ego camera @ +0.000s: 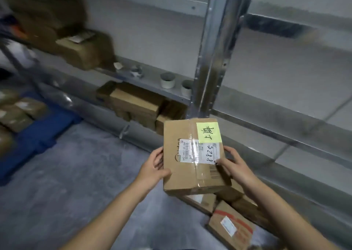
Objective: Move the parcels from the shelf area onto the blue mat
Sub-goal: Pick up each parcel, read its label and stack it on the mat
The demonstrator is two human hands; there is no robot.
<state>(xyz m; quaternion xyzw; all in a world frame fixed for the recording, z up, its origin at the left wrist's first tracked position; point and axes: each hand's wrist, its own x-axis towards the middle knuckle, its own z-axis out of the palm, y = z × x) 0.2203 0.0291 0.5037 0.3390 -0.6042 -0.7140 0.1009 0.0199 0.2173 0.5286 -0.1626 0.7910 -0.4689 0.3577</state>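
Observation:
I hold a brown cardboard parcel [182,164] with a white shipping label and a yellow-green note in front of me, above the floor. My left hand [155,165] grips its left edge, thumb on top. My right hand [234,164] grips its right edge, thumb on the label. The blue mat [43,133] lies on the floor at the far left, with several parcels [17,112] on it. More parcels [230,225] lie on the floor under the held one, and others [137,104] sit on the low shelf.
A metal shelf upright [215,59] rises just behind the held parcel. Tape rolls [167,80] stand on the middle shelf, with blurred boxes [83,49] to their left. Grey concrete floor [76,183] stretches between me and the mat.

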